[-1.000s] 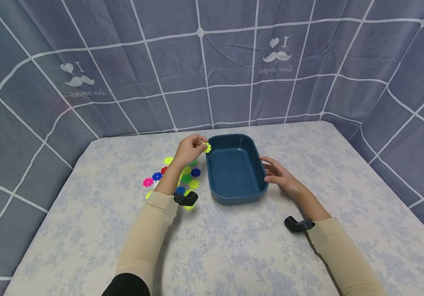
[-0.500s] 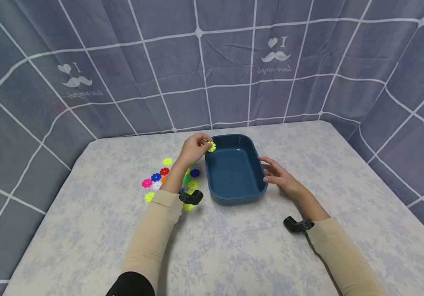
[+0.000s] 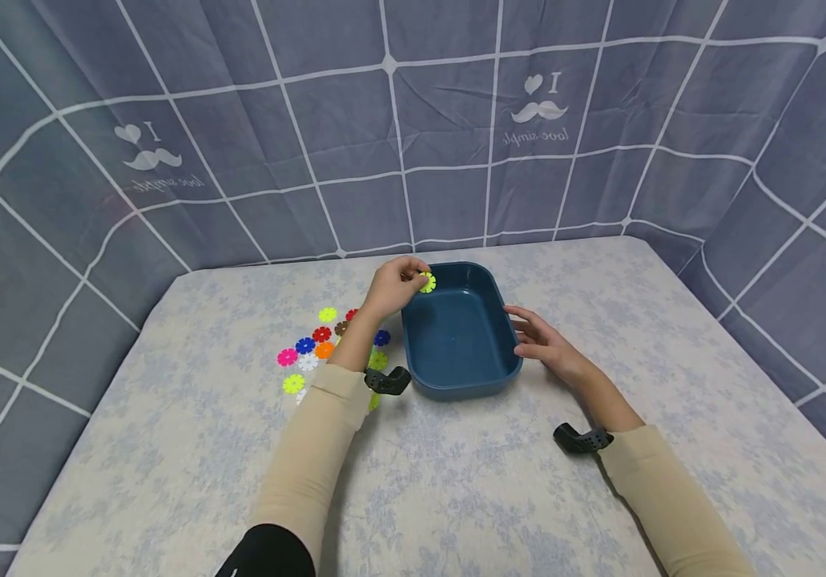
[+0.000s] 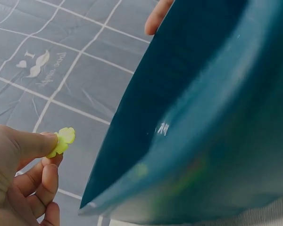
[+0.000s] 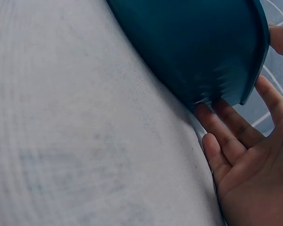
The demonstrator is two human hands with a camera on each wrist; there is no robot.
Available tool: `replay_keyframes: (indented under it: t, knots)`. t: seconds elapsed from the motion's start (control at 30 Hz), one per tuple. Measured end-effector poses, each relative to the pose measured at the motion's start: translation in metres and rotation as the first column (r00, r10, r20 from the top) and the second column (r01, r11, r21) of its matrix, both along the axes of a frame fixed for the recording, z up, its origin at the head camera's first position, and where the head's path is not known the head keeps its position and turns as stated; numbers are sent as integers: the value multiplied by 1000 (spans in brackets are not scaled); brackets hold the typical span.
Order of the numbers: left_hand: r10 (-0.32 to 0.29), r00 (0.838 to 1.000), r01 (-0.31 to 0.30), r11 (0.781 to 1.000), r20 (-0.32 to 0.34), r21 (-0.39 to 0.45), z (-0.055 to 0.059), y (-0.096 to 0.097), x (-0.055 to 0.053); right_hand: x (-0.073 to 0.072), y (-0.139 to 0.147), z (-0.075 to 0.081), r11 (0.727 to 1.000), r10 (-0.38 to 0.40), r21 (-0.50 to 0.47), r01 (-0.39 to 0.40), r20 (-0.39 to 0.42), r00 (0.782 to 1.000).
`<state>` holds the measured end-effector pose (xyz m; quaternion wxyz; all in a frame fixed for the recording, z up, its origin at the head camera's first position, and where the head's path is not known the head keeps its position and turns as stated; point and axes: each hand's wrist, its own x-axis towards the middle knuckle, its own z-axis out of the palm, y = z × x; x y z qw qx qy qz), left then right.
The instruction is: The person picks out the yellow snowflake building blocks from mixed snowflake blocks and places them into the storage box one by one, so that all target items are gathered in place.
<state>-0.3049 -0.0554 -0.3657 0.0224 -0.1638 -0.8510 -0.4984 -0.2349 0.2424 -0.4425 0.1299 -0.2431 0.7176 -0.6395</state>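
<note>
My left hand [image 3: 392, 288] pinches a yellow-green notched plastic disc [image 3: 428, 282] between thumb and fingers, over the far left corner of a dark blue rectangular tub [image 3: 459, 332]. In the left wrist view the disc [image 4: 62, 141] looks flower-shaped, apart from the tub wall [image 4: 212, 113]. My right hand [image 3: 555, 349] rests its fingers against the tub's right side. In the right wrist view, spread fingers [image 5: 226, 136] touch the tub's outer wall [image 5: 193, 47]. Left of the tub lie several loose discs, among them pink [image 3: 287, 357], orange [image 3: 324, 350] and blue [image 3: 381, 337]; my left forearm hides some.
A patterned pale cloth [image 3: 470, 473] covers the table. Grey-blue curtain [image 3: 449, 128] with white lines hangs behind and at both sides. Each wrist wears a black camera strap [image 3: 388, 381].
My left hand has moved right with the yellow-green disc, from beside the tub's left rim to over its far left corner. The right hand and tub stay put.
</note>
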Motion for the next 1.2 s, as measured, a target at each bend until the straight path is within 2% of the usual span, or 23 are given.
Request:
replay_keyframes:
  t: [0.23, 0.63, 0.87, 1.0, 1.2]
  knots:
    - [-1, 1000, 1, 1000, -8, -10, 2, 10, -5, 0, 0, -1, 1000, 1, -4, -1, -2, 1000]
    - [-17, 1000, 17, 1000, 17, -19, 6, 26, -12, -1, 0, -2, 1000, 0, -8, -1, -10, 1000]
    - [-12, 999, 13, 1000, 53, -21, 7, 39, -15, 0, 0, -2, 1000, -4, -3, 4, -2, 1000]
    - [-7, 998, 7, 1000, 67, -4, 4, 45, -19, 0, -1, 0, 1000, -14, 6, 14, 9, 1000]
    - [14, 992, -17, 1000, 126, 22, 0, 54, -23, 1, -2, 2, 1000, -16, 11, 16, 17, 1000]
